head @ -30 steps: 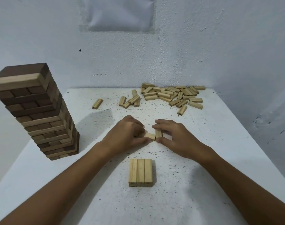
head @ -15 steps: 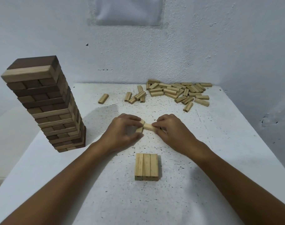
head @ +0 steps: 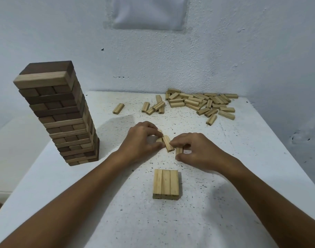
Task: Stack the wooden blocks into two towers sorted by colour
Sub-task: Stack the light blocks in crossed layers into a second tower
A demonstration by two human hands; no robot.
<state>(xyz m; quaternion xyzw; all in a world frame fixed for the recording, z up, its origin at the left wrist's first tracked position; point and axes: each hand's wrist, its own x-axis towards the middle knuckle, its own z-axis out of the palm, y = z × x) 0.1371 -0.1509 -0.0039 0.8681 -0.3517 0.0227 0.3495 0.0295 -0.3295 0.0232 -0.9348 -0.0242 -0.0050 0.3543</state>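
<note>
The left hand pinched pale wooden blocks; the right hand gripped another pale block just beside them. They were probably gathering the second layer; next, squaring three and setting them crosswise on the three-block pale base nearer the person.

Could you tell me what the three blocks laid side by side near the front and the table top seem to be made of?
The three blocks look like pale, unvarnished wood: fine lengthwise grain streaks and a matt surface. The table top is a white, rough, black-speckled surface, possibly painted board or stone; its look leaves that open.
</note>
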